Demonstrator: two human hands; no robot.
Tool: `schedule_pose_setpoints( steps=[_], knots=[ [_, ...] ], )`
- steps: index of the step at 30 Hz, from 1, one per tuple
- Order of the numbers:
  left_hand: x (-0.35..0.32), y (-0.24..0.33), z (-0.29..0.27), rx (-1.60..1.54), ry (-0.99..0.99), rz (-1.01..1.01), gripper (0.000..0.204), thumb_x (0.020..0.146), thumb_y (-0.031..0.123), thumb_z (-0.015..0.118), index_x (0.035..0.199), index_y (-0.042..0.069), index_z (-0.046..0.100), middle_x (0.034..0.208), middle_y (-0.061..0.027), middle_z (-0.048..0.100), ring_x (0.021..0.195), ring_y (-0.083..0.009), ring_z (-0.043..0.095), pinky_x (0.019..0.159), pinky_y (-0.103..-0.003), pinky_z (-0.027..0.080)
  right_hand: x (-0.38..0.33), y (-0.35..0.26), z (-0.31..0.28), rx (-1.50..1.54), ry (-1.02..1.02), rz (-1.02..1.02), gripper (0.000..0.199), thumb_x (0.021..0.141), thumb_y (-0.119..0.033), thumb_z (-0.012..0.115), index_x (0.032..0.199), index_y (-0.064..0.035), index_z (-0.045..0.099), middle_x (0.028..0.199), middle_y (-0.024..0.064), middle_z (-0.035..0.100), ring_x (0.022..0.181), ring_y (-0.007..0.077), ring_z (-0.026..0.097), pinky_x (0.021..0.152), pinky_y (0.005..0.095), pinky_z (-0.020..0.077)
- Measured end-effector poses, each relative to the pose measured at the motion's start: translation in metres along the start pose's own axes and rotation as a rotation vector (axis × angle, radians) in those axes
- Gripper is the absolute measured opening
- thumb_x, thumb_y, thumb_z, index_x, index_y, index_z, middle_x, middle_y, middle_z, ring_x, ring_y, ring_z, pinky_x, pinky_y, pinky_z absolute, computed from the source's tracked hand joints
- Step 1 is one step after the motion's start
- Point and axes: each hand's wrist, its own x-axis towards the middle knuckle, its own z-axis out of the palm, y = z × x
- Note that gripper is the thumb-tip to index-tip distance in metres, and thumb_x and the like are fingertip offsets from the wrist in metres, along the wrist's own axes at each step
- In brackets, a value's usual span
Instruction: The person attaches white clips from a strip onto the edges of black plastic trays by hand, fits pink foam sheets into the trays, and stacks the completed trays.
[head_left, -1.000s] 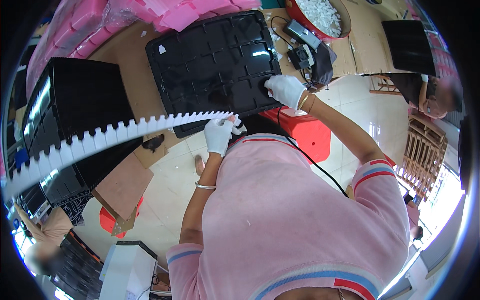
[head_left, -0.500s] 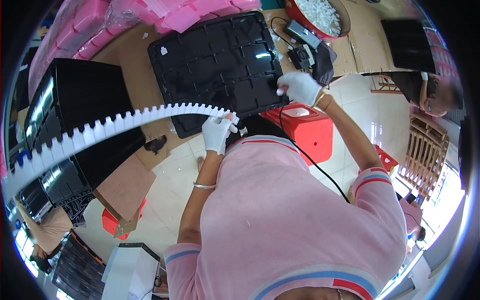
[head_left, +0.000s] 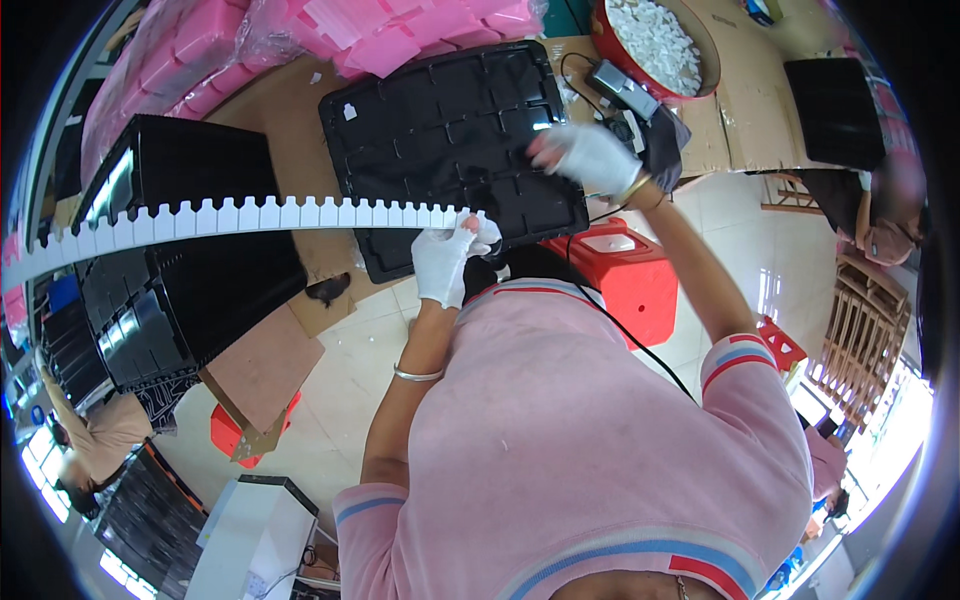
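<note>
My left hand (head_left: 443,262), in a white glove, grips the near end of a long white notched strip (head_left: 250,215) that runs off to the left edge. My right hand (head_left: 583,156), also gloved and motion-blurred, is over the right part of a black compartment tray (head_left: 440,130) lying on the brown table, with its fingers spread toward the left and nothing in them. The strip's held end lies just below the tray's near edge.
Stacks of black trays (head_left: 170,300) stand at the left. Pink foam pieces (head_left: 380,45) are piled at the back, beside a red basin of white bits (head_left: 660,45). A red stool (head_left: 625,280) sits under the table edge. Other people work at the right (head_left: 880,215) and lower left (head_left: 95,440).
My right hand has left the tray's right edge and moved up and left over the tray. The strip in my left hand has swung up toward level.
</note>
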Motion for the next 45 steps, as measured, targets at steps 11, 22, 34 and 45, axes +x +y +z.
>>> schedule_pose_setpoints(
  steps=[11,22,34,45],
  knots=[
    [-0.006,0.001,0.009,-0.079,-0.043,0.0,0.028,0.092,0.019,0.069,0.107,-0.004,0.065,0.091,-0.0145,0.07,0.071,-0.021,0.071,0.056,-0.03,0.059,0.003,-0.057,0.064,0.032,-0.075,0.114,0.016,0.084,-0.014,0.071,0.095,-0.0035,0.068,0.08,0.0086,0.066,0.074,0.0176,0.065,0.071,0.0308,0.0513],
    [-0.017,-0.067,-0.065,0.173,0.203,-0.065,0.031,0.096,0.025,0.063,0.097,-0.005,0.068,0.068,-0.0109,0.068,0.046,-0.0153,0.061,0.038,-0.023,0.041,0.074,0.021,-0.02,-0.477,0.425,-0.372,0.012,0.075,-0.002,0.069,0.086,-0.0021,0.064,0.098,0.012,0.064,0.092,0.032,0.062,0.081,0.037,0.0514],
    [-0.03,-0.146,-0.121,0.422,0.538,-0.066,0.032,0.092,0.03,0.069,0.081,0.0,0.071,0.058,-0.0064,0.065,0.045,-0.0093,0.047,0.044,-0.029,0.034,0.142,0.073,-0.043,-0.852,0.361,-0.271,0.002,0.079,-0.012,0.066,0.08,-0.0121,0.065,0.09,0.0112,0.061,0.085,0.0303,0.064,0.072,0.0416,0.0502],
    [-0.017,-0.069,-0.08,0.269,0.473,0.134,0.028,0.097,0.028,0.063,0.093,0.001,0.072,0.062,-0.0028,0.063,0.05,-0.0063,0.047,0.046,-0.025,0.033,0.151,0.069,-0.054,-0.888,0.146,-0.275,0.008,0.078,-0.017,0.068,0.078,-0.0086,0.067,0.074,0.0128,0.066,0.075,0.0317,0.067,0.069,0.0421,0.053]
  ],
)
